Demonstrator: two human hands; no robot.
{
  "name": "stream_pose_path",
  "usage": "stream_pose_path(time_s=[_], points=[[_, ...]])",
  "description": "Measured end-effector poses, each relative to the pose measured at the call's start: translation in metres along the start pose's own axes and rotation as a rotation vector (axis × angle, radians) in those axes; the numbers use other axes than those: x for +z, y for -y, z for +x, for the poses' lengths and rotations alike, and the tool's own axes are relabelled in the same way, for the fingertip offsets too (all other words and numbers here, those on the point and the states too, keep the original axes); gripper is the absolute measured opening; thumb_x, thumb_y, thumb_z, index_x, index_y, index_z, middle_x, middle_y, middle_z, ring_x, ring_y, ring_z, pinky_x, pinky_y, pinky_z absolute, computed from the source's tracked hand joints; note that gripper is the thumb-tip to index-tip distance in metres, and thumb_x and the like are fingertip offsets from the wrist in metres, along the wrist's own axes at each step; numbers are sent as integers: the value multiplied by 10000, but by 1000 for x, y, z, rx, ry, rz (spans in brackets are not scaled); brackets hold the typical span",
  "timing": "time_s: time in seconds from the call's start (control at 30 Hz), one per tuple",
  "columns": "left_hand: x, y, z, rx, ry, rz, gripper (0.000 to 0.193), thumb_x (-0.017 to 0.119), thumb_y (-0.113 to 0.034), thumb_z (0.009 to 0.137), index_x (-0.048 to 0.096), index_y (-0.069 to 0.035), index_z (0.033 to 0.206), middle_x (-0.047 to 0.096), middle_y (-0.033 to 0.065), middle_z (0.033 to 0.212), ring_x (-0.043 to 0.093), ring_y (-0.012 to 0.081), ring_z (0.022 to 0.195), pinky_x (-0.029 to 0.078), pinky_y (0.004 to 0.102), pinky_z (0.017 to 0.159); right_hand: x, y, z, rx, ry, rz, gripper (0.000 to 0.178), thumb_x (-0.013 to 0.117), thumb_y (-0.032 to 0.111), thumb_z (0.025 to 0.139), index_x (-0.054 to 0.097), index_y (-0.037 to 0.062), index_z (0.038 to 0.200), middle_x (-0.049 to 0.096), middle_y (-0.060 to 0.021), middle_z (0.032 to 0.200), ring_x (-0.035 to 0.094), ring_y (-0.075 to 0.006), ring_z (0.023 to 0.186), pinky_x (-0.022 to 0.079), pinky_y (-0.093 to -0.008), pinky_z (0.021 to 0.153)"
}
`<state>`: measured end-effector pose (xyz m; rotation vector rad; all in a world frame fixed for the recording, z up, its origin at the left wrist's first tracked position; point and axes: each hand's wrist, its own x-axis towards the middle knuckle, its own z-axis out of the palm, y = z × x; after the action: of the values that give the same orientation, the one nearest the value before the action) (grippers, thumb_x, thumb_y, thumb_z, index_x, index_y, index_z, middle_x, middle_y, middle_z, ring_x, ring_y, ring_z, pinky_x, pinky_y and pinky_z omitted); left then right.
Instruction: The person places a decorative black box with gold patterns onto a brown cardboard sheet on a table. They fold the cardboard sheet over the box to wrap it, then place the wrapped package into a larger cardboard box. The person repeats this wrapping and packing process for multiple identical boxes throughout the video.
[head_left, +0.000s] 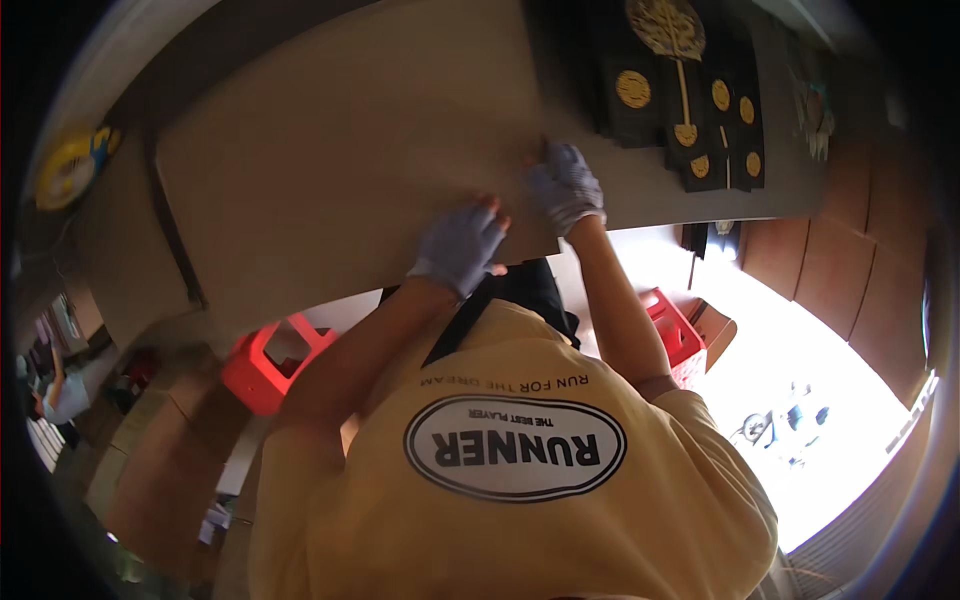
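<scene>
A wide brown-grey sheet, perhaps cardboard [330,170], covers most of the table before me. My left hand [455,248], in a grey glove with bare fingertips, rests on the sheet close to its front edge, fingers apart. Just right of it, by the sheet's right side, is my right hand [568,188] in a matching glove. Its fingers are curled and partly blurred; what they hold, if anything, is hidden. Beyond the right hand lie several black flat pieces [634,125] with round gold emblems, and a larger gold ornament [668,28] with a long stem.
A red plastic stool [275,365] stands below the table at left, and a red crate-like thing [677,335] at right. Brown cartons [165,450] are stacked at lower left. Bright light falls on the floor at right. A person [65,398] is far off at left.
</scene>
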<state>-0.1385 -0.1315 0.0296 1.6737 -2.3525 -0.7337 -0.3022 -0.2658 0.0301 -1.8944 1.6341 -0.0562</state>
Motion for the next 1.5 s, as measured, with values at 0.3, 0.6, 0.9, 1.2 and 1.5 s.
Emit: stream_pose_path(time_s=[0.3,0.6,0.9,1.2,1.5], points=[[-29,2,-33,436,-733,-259,168,645,-226,861,657,-100,972,652,54,904,636,227,813,529,373,728,-34,-36,69,381,133,745,518,645,474,843,652,62,1157,667,-110,992,605,-226,970,465,-349,859],[-27,154,-146,-600,-723,-604,134,613,-154,860,585,-71,961,566,82,871,549,207,748,461,364,659,-49,-26,106,135,-139,403,567,566,442,917,550,35,1312,631,-117,1232,584,-224,1139,432,-327,966],[-77,316,-264,-1177,-580,-341,697,632,-548,836,578,2,1261,680,144,1132,623,277,1100,445,371,954,-69,-13,99,-41,22,624,502,601,387,924,557,84,1323,618,-13,1215,559,-124,1116,435,-328,957],[-134,307,-222,-346,-759,-379,375,622,-296,900,578,-18,1148,555,50,1116,495,163,1024,388,298,910,-31,42,100,-467,182,1087,508,382,289,1031,286,101,1493,464,-51,1415,488,-170,1216,390,-314,1034],[-108,171,-77,-426,-570,194,622,527,-373,887,372,-165,1453,261,185,1534,225,388,1414,218,521,1128,32,199,41,-804,-319,83,455,424,260,962,462,108,1390,408,-246,1435,379,-396,1331,316,-416,1094]])
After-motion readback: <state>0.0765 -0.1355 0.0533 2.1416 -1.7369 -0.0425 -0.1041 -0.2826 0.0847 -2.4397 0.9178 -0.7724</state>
